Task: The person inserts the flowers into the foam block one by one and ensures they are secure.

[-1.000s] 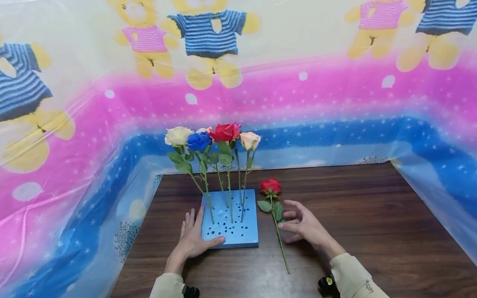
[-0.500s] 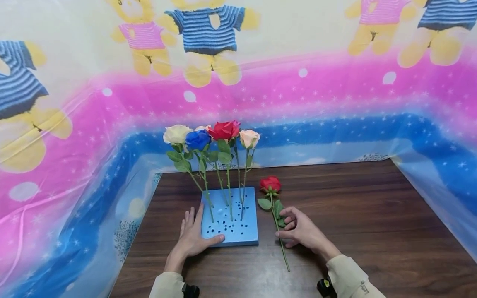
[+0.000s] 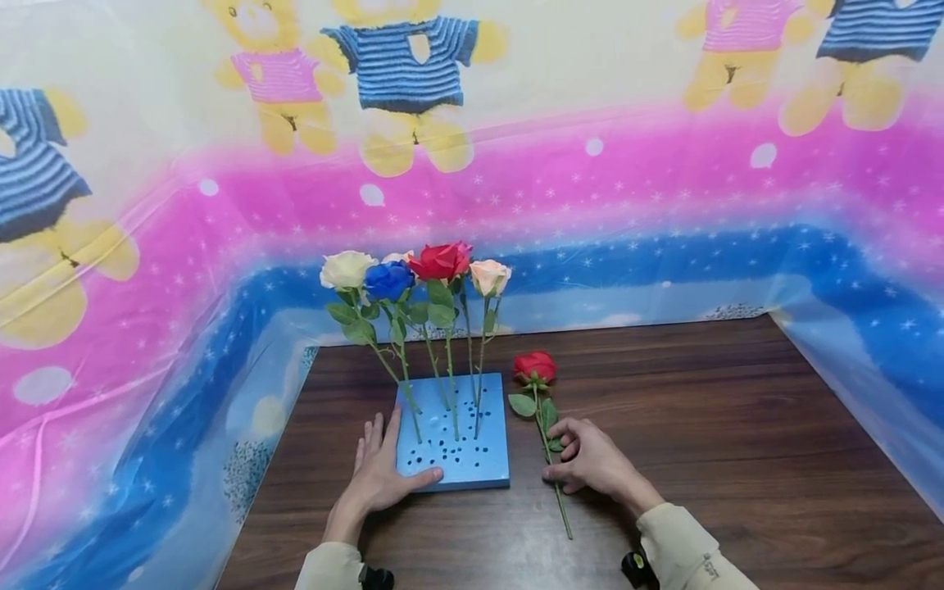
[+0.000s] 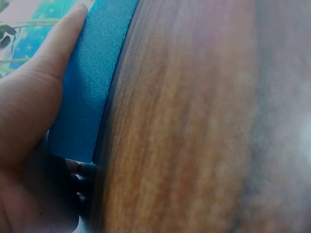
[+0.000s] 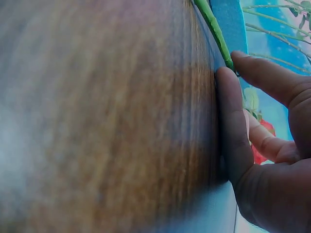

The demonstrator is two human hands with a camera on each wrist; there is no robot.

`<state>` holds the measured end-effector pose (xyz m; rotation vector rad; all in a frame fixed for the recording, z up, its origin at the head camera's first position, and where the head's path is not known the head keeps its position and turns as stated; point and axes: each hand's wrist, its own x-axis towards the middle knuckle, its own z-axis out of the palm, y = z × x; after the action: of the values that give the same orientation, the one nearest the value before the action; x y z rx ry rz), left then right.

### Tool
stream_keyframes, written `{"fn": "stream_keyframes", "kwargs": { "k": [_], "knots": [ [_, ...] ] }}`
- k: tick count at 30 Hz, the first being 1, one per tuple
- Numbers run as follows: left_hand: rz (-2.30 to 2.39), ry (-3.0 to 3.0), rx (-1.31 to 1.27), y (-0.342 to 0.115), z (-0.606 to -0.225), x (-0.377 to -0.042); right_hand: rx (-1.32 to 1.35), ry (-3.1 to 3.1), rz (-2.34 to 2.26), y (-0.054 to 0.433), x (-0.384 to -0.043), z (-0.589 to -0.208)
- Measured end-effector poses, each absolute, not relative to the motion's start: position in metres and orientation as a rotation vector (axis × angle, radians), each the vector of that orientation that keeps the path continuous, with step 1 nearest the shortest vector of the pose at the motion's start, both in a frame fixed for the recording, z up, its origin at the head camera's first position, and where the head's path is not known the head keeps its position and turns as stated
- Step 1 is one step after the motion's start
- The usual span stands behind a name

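A red rose (image 3: 534, 368) with green leaves lies on the table to the right of a blue board (image 3: 483, 471) full of small holes. My right hand (image 3: 596, 460) pinches the middle of its green stem (image 5: 216, 31) between thumb and fingertips, low over the wood. At the board's near left corner rests my left hand (image 3: 383, 471), its straight fingers along the left side and its thumb (image 4: 58, 41) on the front edge. Several roses stand upright in the board, among them a white rose (image 3: 347, 270), a blue rose (image 3: 389, 280), another red rose (image 3: 440, 260) and a pale peach rose (image 3: 490, 278).
The dark wooden table (image 3: 701, 426) reaches far to the right of the board. A printed cloth (image 3: 590, 213) with bears hangs around its back and sides. The standing flowers rise tall over the board's rear half.
My right hand has moved slightly left and closed its thumb and fingers onto the rose stem. The left hand and the board have stayed in place.
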<state>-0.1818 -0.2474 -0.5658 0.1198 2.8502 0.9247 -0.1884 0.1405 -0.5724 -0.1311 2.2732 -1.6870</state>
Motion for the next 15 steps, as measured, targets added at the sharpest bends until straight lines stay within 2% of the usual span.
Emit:
{"fn": "stream_keyframes", "kwargs": {
  "k": [15],
  "knots": [
    [0.916, 2.844, 0.109, -0.248, -0.567, -0.183, -0.173, 2.052, -1.823, 0.153, -0.192, -0.571]
  ]
}}
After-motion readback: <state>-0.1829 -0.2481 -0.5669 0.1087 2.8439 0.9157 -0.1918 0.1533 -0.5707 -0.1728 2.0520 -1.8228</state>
